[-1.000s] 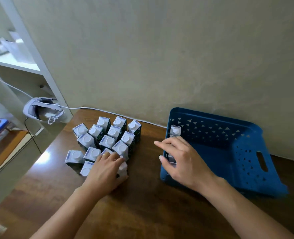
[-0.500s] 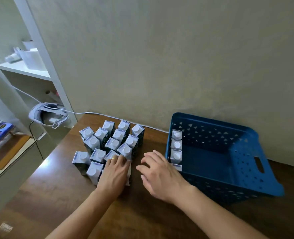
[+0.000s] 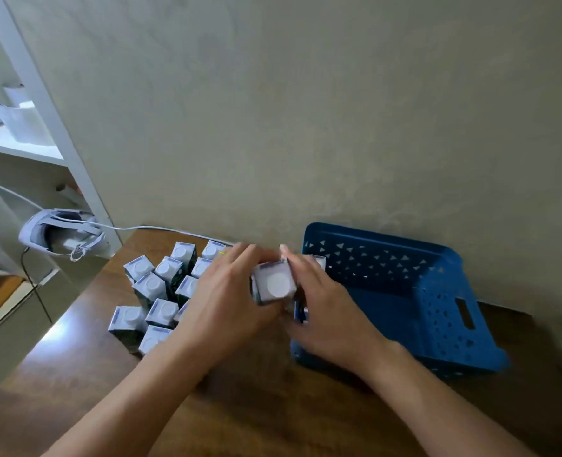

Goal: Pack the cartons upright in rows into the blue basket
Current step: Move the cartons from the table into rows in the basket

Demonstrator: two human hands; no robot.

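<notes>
A small white-capped carton (image 3: 274, 285) is lifted above the table, upright, between both hands. My left hand (image 3: 226, 301) grips its left side and my right hand (image 3: 322, 308) holds its right side. Several more cartons (image 3: 154, 286) stand in a cluster on the wooden table to the left. The blue basket (image 3: 437, 311) sits to the right against the wall. One carton top (image 3: 317, 260) shows at the basket's left wall; my right hand hides the others there.
A white headset (image 3: 60, 234) with a cable lies at the table's back left corner, beside a white shelf unit (image 3: 25, 150). The wall runs right behind the cartons and basket. Bare wooden table (image 3: 273, 407) lies in front of my arms.
My left hand lifted a carton out of the cluster and moved it right. My right hand came up from the table to meet it and now holds its other side.
</notes>
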